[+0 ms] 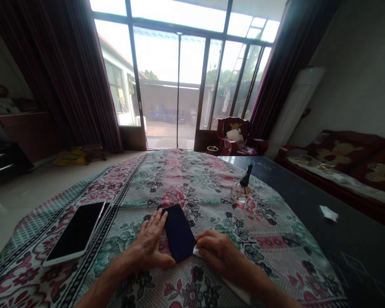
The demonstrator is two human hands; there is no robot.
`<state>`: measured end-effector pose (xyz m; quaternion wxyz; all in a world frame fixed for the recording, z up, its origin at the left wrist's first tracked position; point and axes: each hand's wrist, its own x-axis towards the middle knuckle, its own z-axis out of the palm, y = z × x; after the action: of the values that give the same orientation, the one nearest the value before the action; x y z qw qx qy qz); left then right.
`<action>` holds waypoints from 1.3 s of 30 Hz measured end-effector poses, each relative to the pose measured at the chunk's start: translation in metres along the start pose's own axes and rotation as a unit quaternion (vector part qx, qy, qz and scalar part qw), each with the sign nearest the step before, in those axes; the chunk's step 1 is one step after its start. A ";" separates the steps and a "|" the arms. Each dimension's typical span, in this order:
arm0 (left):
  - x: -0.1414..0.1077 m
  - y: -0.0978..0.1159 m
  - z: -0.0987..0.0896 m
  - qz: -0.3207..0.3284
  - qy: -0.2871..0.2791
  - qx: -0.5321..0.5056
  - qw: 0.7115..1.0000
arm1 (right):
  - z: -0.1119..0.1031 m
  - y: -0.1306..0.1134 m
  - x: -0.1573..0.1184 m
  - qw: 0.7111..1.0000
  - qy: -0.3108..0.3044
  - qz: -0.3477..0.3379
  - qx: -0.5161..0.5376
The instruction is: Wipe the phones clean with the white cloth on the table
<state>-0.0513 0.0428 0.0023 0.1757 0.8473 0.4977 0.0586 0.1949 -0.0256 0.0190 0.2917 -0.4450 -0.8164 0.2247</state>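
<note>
The dark blue slab [180, 235], flat and rectangular like a phone, lies in front of me on the flowered cloth [175, 171], its far end angled to my left. Its upper face looks smooth and plain, with a thin reddish edge at the near end. I pinch the small white wad [196, 251], mostly hidden in my grip, at the slab's near right corner.

The tablecloth [179, 171] is patterned cloth with a woven-looking, matt texture. At left, the white-edged tablet [76, 231] has a smooth, glossy dark face; at far right, the sofa [343, 149] shows polished-looking dark red wood, and the bottle [240, 194] looks clear and glossy.
</note>
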 end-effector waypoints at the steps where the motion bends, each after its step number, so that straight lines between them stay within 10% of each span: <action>1: 0.000 0.000 -0.002 0.005 -0.005 -0.001 1.000 | 0.000 0.000 0.000 1.000 -0.001 0.000 0.000; 14: -0.001 0.002 -0.007 0.043 -0.047 -0.020 0.998 | 0.000 0.003 -0.004 1.000 -0.020 0.001 0.001; 24: 0.000 -0.015 0.011 0.066 0.029 0.010 0.997 | 0.006 0.004 0.000 0.998 0.048 -0.029 -0.004; 39: 0.001 -0.002 0.004 0.053 0.007 0.047 0.997 | 0.029 -0.023 0.021 0.969 -0.073 -0.093 -0.216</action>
<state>-0.0516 0.0435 -0.0023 0.1284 0.8796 0.4553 0.0505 0.1525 -0.0218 0.0180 0.1475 -0.4018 -0.9026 0.0464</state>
